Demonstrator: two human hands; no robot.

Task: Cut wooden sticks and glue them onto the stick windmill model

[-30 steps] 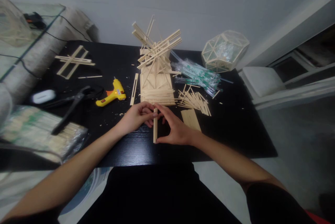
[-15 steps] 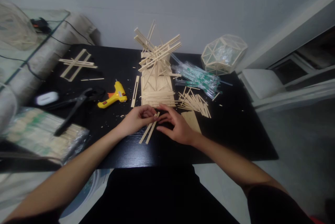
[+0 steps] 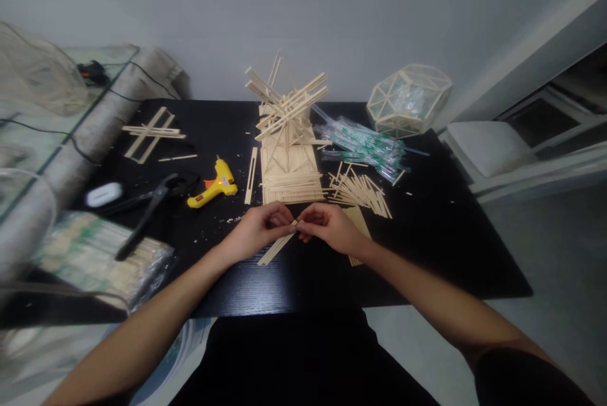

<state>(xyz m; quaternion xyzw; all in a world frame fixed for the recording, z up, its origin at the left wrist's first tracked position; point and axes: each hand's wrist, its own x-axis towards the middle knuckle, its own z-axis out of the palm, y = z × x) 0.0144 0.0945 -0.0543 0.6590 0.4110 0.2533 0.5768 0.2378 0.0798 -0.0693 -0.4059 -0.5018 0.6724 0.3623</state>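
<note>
Near the front of the black table, a pair of thin wooden sticks [image 3: 276, 252] slants down to the left, their lower ends close together. My left hand [image 3: 263, 229] is closed, with thumb and fingers pinching the sticks near their upper end. Facing it, my right hand [image 3: 334, 229] is also closed, its thumb and fingertips pinched at the same upper end. The fingers partly cover that end. Just beyond both hands stands a wooden stick model [image 3: 289, 156] on a slatted base, with crossed blades at its top.
A yellow glue gun [image 3: 215, 186] lies left of the model, beside black pliers [image 3: 152, 207]. Loose short sticks [image 3: 360, 191], a wooden board [image 3: 359, 222] and plastic wrappers [image 3: 367, 143] lie to the right. A packet of sticks [image 3: 95, 254] is at left; a faceted frame [image 3: 410, 99] sits behind.
The two sticks have come closer together. My right hand has gone from spread fingers beside the sticks to a pinch at their upper end. The camera view has shifted slightly.
</note>
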